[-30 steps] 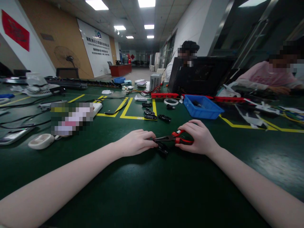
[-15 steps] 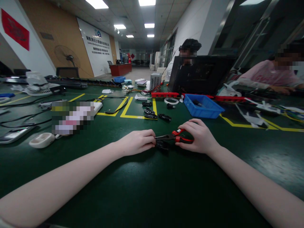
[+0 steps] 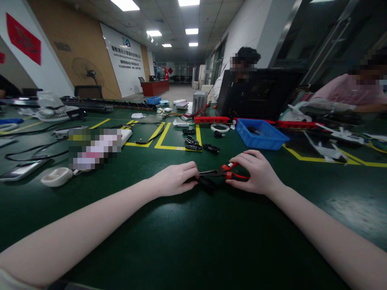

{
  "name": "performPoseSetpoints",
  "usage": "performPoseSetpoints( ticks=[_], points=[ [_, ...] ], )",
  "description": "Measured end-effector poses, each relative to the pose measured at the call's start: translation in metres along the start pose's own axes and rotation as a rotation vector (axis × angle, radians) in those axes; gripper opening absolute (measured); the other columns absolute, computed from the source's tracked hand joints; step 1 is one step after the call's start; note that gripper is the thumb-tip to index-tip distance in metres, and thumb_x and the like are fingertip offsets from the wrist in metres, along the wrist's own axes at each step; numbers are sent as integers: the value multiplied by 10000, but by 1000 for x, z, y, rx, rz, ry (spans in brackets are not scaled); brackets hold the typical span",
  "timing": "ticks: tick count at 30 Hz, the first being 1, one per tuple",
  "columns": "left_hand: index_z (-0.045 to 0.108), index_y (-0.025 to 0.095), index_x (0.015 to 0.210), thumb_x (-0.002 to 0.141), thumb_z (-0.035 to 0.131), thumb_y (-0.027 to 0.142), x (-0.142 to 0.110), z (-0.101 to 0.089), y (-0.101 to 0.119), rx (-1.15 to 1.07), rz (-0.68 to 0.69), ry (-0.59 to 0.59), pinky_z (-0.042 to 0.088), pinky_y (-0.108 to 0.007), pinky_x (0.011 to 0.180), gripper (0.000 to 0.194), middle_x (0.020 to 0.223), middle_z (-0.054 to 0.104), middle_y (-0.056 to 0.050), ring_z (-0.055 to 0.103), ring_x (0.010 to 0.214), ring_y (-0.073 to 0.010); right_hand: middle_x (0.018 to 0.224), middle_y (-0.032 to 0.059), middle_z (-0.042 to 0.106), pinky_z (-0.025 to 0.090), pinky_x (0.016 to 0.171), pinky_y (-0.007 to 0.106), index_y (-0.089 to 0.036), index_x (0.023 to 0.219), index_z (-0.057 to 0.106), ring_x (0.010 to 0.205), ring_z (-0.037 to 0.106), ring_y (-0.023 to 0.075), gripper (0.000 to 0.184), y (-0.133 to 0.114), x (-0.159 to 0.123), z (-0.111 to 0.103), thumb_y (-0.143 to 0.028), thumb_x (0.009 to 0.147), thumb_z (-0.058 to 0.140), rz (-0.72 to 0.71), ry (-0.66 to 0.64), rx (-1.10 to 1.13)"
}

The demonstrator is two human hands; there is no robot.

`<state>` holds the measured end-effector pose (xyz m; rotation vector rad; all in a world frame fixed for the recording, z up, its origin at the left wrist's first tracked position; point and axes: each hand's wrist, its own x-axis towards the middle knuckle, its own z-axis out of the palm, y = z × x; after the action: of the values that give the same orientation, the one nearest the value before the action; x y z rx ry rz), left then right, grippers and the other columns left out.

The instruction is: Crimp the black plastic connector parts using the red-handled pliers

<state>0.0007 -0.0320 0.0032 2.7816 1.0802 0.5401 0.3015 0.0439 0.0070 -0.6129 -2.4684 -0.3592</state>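
Observation:
Red-handled pliers [image 3: 222, 173] lie low over the green table [image 3: 193, 241], and my right hand [image 3: 256, 173] is closed around their handles. The dark jaws point left toward a small black part [image 3: 206, 182]. My left hand [image 3: 175, 179] is curled with its fingertips pinching that black part right at the plier tips. Both forearms rest on the table.
Several small black connectors [image 3: 193, 144] lie inside a yellow-taped square beyond my hands. A blue bin [image 3: 261, 135], a white tape ring [image 3: 219, 128] and red strips [image 3: 211, 119] sit farther back. A white oval device [image 3: 57, 176] and cables lie left. Two people sit behind a black monitor [image 3: 256, 94].
The plier jaws and my left fingertips have closed in on the black part. The view has shifted slightly; both hands stay in about the same spot.

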Motion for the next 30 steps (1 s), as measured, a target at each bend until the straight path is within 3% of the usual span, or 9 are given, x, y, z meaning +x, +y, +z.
performPoseSetpoints(
  ticks=[12,18,22,26,30],
  points=[
    [603,186,1108,971,584,183,1,-2,-2,-89,-7,22,513,-307,829,139,1083,624,-44,638,969,-192,927,98,714,438,869,477,-197,979,627,838,655,277,442,5,-2,7,-614,830,635,136,-41,-81],
    [620,186,1083,945,599,148,2,-4,0,-232,-66,-25,524,-306,834,144,1084,610,-40,633,965,-181,965,103,705,419,933,505,-190,996,650,905,648,291,495,6,-2,12,-656,841,587,245,-172,-63],
    [628,182,1091,933,606,133,2,-4,0,-259,-57,-30,519,-300,815,168,1053,606,-39,625,943,-178,1112,125,677,353,1037,564,-183,1147,624,1076,619,321,533,6,-3,11,-629,858,574,311,-219,-24],
    [614,181,1081,933,618,161,2,-1,3,-243,-70,-5,512,-296,793,149,1047,611,-39,627,928,-180,1212,134,647,291,1110,566,-185,1212,596,1181,580,304,414,-14,5,2,-459,902,580,215,-158,24],
    [578,201,1137,918,641,170,3,3,10,-202,-87,29,501,-295,775,231,1036,637,-27,637,898,-179,1076,79,686,324,1102,515,-206,1069,661,1073,628,241,210,-54,21,-7,-318,953,527,114,-148,142]
  ],
)
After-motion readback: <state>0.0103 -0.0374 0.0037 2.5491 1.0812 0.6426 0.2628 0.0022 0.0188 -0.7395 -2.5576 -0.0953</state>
